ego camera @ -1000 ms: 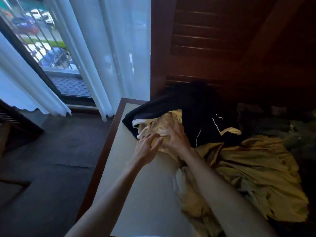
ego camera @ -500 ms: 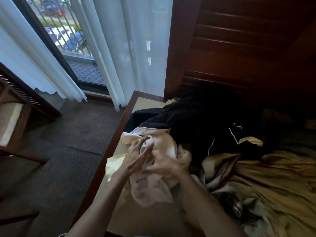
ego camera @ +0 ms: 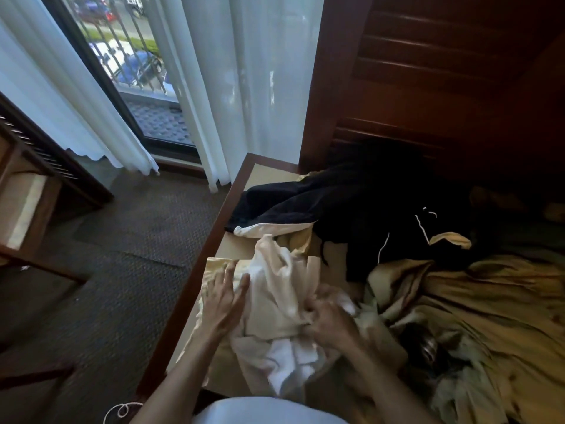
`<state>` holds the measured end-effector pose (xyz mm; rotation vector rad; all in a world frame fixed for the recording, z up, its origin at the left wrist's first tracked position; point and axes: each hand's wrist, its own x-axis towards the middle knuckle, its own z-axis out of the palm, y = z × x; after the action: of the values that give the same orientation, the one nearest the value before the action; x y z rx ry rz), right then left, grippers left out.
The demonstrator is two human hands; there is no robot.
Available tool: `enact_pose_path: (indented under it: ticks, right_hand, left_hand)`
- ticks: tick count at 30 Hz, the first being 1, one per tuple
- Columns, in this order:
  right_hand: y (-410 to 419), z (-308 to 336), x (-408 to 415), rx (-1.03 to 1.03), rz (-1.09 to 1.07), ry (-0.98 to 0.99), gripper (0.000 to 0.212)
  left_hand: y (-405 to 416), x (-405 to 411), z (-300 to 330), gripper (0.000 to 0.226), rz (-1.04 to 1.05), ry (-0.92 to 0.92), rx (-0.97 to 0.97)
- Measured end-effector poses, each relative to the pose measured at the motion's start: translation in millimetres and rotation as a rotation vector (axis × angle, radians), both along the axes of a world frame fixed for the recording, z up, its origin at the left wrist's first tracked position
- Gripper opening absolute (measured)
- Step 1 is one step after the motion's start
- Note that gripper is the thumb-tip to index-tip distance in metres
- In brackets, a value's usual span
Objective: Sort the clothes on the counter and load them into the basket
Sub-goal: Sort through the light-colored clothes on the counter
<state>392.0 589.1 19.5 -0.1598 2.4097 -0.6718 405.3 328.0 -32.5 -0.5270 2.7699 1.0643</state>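
Head view: a second ago both hands sat high on the heap, against the black garment; since then the crumpled cream-white cloth has been drawn clear toward the near edge of the beige, wood-rimmed tabletop. The left hand lies flat on it, fingers apart and extended. The right hand has its fingers clamped on a bunched fold. This suggests one light piece is now separated from the dark one and the mustard-yellow fabric. No basket is in view.
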Motion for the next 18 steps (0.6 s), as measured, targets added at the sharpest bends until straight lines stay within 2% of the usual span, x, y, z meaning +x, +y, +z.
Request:
enact_pose_path:
  ticks: [3,6,9,11,12,13,14,17,18]
  right_hand:
    - [50.6,40.9,0.5,-0.018,-0.274,0.206,0.025]
    - [88.5,97.9,-6.3,0.107,-0.425,0.549,0.023]
    - [113.2,143.2,-12.5,0.364,-0.378,0.820,0.027]
    - [104.7,136.6,-13.1,0.533,-0.262,0.929,0.033]
    - [92.3,122.0,-11.7,0.529,-0.221,0.954,0.039]
    - [75.6,103.9,-7.7,0.476,-0.171,0.931,0.045]
    - [56.8,81.4,-1.1,0.416,-0.080,0.828,0.049]
    - [15.2,20.9,17.4,0.382,0.258,0.264,0.052]
    - [10.3,14.9,16.7,0.344,0.261,0.155,0.050]
  left_hand:
    - [-18.5,29.2,-14.7,0.103,-0.223,-0.116,-0.215]
    - [-23.6,37.7,-15.2,0.102,-0.231,-0.089,-0.105]
    - [-24.1,31.6,-15.9,0.097,-0.189,-0.140,-0.078]
    - [-18.4,27.0,-12.0,0.093,-0.163,-0.104,-0.053]
    - [-12.9,23.8,-8.8,0.088,-0.171,-0.066,-0.049]
    - [-5.7,20.0,-5.5,0.082,-0.201,-0.028,-0.056]
    - [3.1,15.5,-1.8,0.077,-0.255,0.003,-0.055]
    - [30.5,-2.2,8.5,0.078,-0.470,0.092,-0.067]
    - [38.4,-9.6,13.5,0.081,-0.535,0.119,-0.089]
